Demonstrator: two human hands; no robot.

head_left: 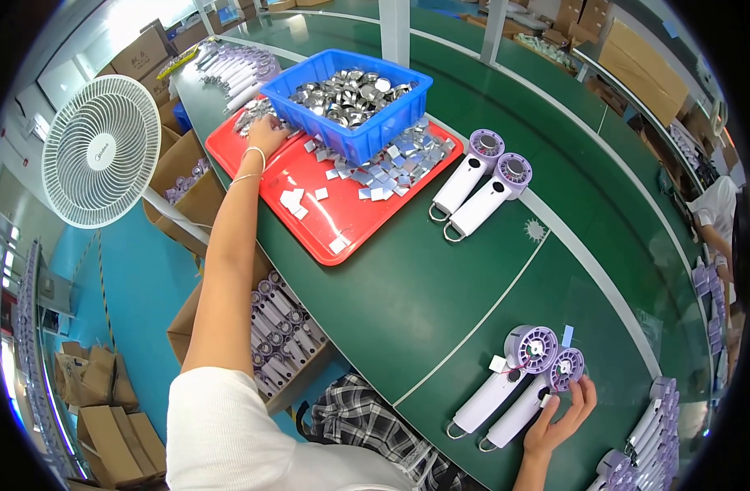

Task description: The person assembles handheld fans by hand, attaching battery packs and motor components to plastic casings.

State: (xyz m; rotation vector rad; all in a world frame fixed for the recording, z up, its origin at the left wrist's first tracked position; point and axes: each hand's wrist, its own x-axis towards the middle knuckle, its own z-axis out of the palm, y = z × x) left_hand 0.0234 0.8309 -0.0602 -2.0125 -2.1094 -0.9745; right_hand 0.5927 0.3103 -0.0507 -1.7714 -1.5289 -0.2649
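Note:
My left hand (pixel 268 136) reaches to the far left of a red tray (pixel 326 241), its fingers bent down among a heap of small silvery pieces (pixel 252 116). Whatever it pinches is hidden. My right hand (pixel 562 419) rests at the right one of two white and purple handheld fans (pixel 516 421), fingers and thumb around the edge just below its round head. The left handheld fan (pixel 483 401) lies alongside it. Both heads show open centres with thin red wires. A small white square (pixel 497 363) sits by the left head, a bluish strip (pixel 567 335) by the right one.
On the tray stands a blue bin (pixel 363 146) of round metal parts, beside scattered square pads (pixel 395 168). Two more handheld fans (pixel 477 192) lie right of it. Further fans line the bench's right edge (pixel 653 425). A large white fan (pixel 102 151) and cartons (pixel 187 168) stand left.

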